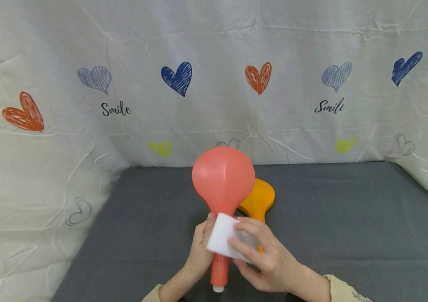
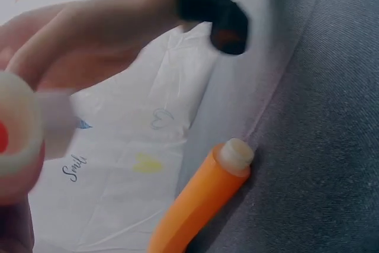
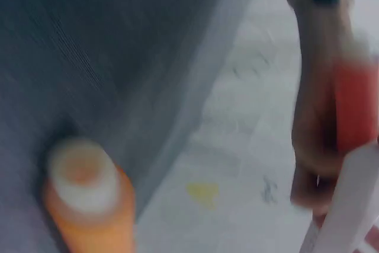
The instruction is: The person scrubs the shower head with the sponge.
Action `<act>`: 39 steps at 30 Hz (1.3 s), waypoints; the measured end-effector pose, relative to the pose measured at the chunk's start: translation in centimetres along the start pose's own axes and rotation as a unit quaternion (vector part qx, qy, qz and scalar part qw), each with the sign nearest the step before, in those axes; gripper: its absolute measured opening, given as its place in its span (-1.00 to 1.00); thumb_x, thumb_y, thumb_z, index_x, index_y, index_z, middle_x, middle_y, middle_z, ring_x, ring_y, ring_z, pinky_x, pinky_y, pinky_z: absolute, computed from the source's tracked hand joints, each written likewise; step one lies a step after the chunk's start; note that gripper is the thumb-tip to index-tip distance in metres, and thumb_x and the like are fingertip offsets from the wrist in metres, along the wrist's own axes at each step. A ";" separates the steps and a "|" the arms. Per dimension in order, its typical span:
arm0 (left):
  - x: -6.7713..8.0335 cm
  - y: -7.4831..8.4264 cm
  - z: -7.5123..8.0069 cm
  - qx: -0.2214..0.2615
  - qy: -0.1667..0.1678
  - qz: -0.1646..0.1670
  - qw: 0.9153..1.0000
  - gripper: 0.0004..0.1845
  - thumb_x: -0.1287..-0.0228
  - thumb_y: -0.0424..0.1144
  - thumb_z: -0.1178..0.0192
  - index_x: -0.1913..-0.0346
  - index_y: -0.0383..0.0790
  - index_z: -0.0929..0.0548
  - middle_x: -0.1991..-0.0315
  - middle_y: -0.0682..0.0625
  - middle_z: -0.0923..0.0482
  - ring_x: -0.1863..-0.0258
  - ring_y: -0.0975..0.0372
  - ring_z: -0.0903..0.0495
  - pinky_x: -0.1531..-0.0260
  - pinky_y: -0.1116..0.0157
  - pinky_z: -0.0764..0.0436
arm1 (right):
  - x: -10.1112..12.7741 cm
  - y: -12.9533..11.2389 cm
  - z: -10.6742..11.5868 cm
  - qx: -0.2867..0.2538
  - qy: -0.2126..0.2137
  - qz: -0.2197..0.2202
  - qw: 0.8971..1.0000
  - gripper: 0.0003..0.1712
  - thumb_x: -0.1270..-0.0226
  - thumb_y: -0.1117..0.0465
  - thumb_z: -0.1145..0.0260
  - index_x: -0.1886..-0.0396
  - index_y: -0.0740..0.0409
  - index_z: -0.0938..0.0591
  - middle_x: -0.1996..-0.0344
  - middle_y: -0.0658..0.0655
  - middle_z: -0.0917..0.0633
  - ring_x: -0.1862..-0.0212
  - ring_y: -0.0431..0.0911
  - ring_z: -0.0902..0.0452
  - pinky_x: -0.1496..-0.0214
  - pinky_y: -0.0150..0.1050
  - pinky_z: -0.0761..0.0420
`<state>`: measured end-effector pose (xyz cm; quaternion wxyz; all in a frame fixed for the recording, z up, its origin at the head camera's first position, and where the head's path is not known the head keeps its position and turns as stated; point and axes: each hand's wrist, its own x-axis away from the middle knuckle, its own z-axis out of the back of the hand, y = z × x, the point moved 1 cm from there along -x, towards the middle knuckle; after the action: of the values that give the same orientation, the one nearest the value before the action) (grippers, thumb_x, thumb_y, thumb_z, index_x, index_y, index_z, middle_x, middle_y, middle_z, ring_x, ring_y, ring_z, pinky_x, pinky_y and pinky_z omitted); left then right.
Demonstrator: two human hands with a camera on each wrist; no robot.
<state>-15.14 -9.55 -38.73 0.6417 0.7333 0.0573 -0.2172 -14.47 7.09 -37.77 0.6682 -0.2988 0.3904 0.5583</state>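
Note:
A red paddle-shaped scoop stands upright over the grey table, round head up. My left hand grips its handle from the left. My right hand holds a white sponge block pressed against the handle's upper part. An orange scoop of the same shape lies flat on the table just behind. Its handle with a white end cap shows in the left wrist view. The blurred right wrist view shows that same cap, the red handle and the sponge.
A white cloth printed with hearts and "Smile" walls in the table at the back and both sides. The grey cloth surface stretches to the left and right of the hands.

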 end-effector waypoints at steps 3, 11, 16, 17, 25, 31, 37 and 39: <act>-0.2 0.2 0.1 0.000 0.013 -0.007 1.000 -0.46 -0.54 -0.24 0.41 0.18 -0.63 -0.52 0.48 0.08 -0.56 0.52 0.31 -0.55 0.50 0.39 -0.58 | 0.7 -1.3 -0.1 -0.006 -0.044 0.039 0.998 -0.69 -0.28 0.20 -0.17 0.02 0.22 -0.54 0.00 0.34 -0.46 -0.05 0.14 -0.39 -0.05 -0.17 -0.49; 0.0 -0.1 0.1 0.002 -0.022 -0.051 0.998 -0.52 -0.53 -0.31 0.42 0.16 -0.65 -0.47 0.44 0.05 -0.58 0.53 0.36 -0.57 0.55 0.32 -0.61 | 0.1 0.0 -0.2 0.007 0.002 0.010 1.000 -0.68 -0.29 0.20 -0.16 0.02 0.26 -0.53 0.01 0.39 -0.43 -0.05 0.19 -0.36 -0.04 -0.11 -0.49; 0.3 -0.1 -0.2 0.011 -0.038 -0.007 0.999 -0.54 -0.54 -0.29 0.44 0.23 -0.59 -0.43 0.52 -0.34 -0.45 0.70 0.23 -0.58 0.67 0.11 -0.60 | -1.1 2.1 0.2 0.037 0.075 -0.089 0.993 -0.63 -0.32 0.14 -0.16 0.00 0.31 -0.51 -0.01 0.43 -0.38 -0.07 0.20 -0.29 0.01 -0.07 -0.46; 0.3 -0.1 -0.2 0.011 -0.038 -0.005 0.999 -0.54 -0.54 -0.28 0.44 0.23 -0.58 -0.42 0.52 -0.38 -0.41 0.71 0.22 -0.58 0.67 0.11 -0.60 | -1.2 2.2 0.2 0.040 0.079 -0.101 0.991 -0.62 -0.32 0.14 -0.16 -0.01 0.31 -0.51 -0.01 0.42 -0.38 -0.07 0.20 -0.29 0.03 -0.06 -0.46; 0.2 0.0 0.1 -0.002 -0.007 -0.043 0.999 -0.52 -0.54 -0.29 0.40 0.14 -0.66 -0.47 0.43 0.10 -0.58 0.53 0.36 -0.57 0.55 0.36 -0.60 | 0.5 -1.0 -0.7 -0.032 0.006 -0.022 0.999 -0.63 -0.30 0.17 -0.20 -0.01 0.30 -0.48 -0.02 0.41 -0.36 -0.06 0.15 -0.30 -0.06 -0.16 -0.47; 0.2 0.1 0.2 0.019 -0.014 -0.026 0.999 -0.52 -0.54 -0.23 0.37 0.09 -0.61 -0.47 0.43 0.12 -0.56 0.55 0.36 -0.57 0.59 0.38 -0.59 | 1.1 -2.0 -0.7 -0.015 -0.039 0.028 0.999 -0.70 -0.30 0.19 -0.16 0.02 0.21 -0.51 0.01 0.32 -0.44 -0.04 0.11 -0.35 -0.04 -0.21 -0.50; 0.3 -0.1 0.2 -0.007 -0.034 -0.033 0.999 -0.55 -0.53 -0.32 0.43 0.21 -0.60 -0.45 0.58 -0.18 -0.52 0.64 0.31 -0.56 0.64 0.21 -0.61 | -0.2 0.8 -0.2 0.019 0.056 -0.046 0.997 -0.67 -0.31 0.18 -0.16 0.03 0.32 -0.51 0.02 0.43 -0.39 -0.03 0.20 -0.32 -0.02 -0.13 -0.48; 0.3 -0.2 0.2 -0.015 -0.032 -0.025 0.999 -0.54 -0.54 -0.31 0.44 0.23 -0.57 -0.47 0.58 -0.27 -0.50 0.63 0.28 -0.58 0.61 0.17 -0.62 | -0.3 1.1 -0.2 0.018 0.064 -0.075 0.995 -0.64 -0.31 0.15 -0.17 0.02 0.33 -0.50 0.01 0.44 -0.37 -0.04 0.18 -0.31 0.00 -0.14 -0.49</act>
<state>-14.95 -9.79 -39.07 0.6488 0.7145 0.0587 -0.2552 -15.59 7.02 -37.60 0.6874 -0.3505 0.4183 0.4792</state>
